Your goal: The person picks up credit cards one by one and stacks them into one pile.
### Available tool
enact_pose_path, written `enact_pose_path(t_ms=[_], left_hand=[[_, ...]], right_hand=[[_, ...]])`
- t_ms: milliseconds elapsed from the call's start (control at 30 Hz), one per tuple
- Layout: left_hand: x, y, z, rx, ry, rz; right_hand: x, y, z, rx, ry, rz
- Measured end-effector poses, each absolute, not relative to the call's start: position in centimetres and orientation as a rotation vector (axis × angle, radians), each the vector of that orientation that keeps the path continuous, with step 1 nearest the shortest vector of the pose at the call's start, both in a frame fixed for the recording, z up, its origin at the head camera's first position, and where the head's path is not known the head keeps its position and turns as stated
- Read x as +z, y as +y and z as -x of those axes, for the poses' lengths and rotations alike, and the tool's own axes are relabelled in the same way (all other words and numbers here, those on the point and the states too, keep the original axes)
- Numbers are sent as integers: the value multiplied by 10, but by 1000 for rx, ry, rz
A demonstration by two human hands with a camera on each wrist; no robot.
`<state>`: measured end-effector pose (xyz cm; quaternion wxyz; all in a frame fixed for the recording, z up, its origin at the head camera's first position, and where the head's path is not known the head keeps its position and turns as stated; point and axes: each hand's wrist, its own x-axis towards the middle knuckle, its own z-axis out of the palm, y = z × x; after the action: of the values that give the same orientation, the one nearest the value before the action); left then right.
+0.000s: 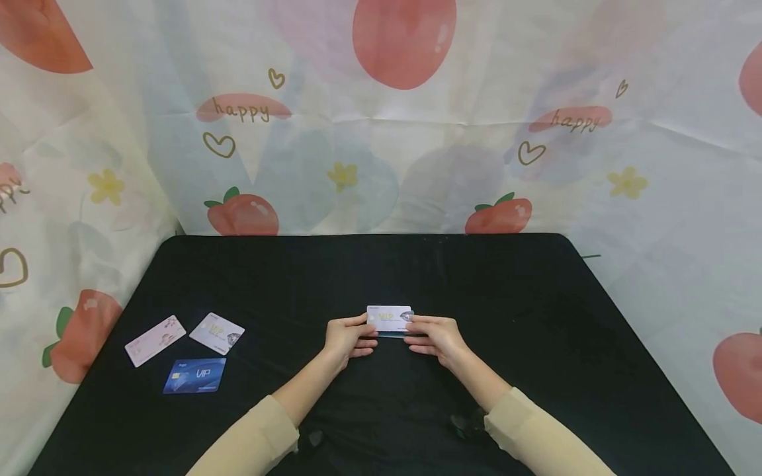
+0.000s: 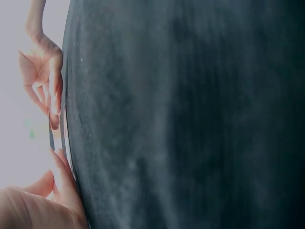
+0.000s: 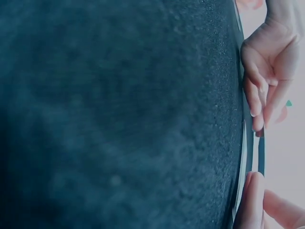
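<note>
A white VIP card (image 1: 388, 317) is held level by its two short ends above the black tabletop. My left hand (image 1: 346, 340) pinches the left end between thumb and fingers, and my right hand (image 1: 439, 339) does the same at the right end. Just below the white card's near edge shows a strip of a blue card (image 1: 391, 335); whether it is gripped too cannot be told from the head view. Seen edge-on in the left wrist view, a thin card (image 2: 52, 139) spans the gap between the fingertips of both hands.
Left of the hands lie a pink patterned card (image 1: 155, 341), another white VIP card (image 1: 215, 332) and a blue VIP card (image 1: 194, 375), set apart from one another. Black cloth covers the table (image 1: 512, 284). A printed fabric backdrop (image 1: 381, 158) hangs behind it.
</note>
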<state>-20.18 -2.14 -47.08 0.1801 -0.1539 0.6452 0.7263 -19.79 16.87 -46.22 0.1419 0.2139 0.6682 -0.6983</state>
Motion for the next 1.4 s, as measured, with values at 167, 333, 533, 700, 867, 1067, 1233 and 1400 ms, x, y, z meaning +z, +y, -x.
enact_pose_path(t_ms=[167, 333, 533, 700, 867, 1067, 1233, 1400], left_hand=[[-472, -19, 203, 2014, 1831, 443], [-474, -17, 204, 1999, 1836, 429], [-475, -17, 205, 1987, 1868, 400], [-475, -16, 205, 1978, 1888, 383], [-475, -15, 205, 1970, 1906, 374], [-474, -15, 204, 1961, 1950, 359], [-474, -14, 203, 1944, 1988, 358], [-474, -12, 204, 1957, 1994, 380]], right_hand=[[-462, 171, 197, -1978, 1963, -631], [-462, 173, 197, -1949, 1994, -615], [-463, 172, 198, -1935, 2043, -590], [-462, 172, 199, -1915, 2076, -587], [-463, 173, 199, -1907, 2089, -583], [-465, 173, 202, -1887, 2091, -582], [-464, 173, 202, -1851, 2127, -571], [-465, 174, 202, -1812, 2164, -562]])
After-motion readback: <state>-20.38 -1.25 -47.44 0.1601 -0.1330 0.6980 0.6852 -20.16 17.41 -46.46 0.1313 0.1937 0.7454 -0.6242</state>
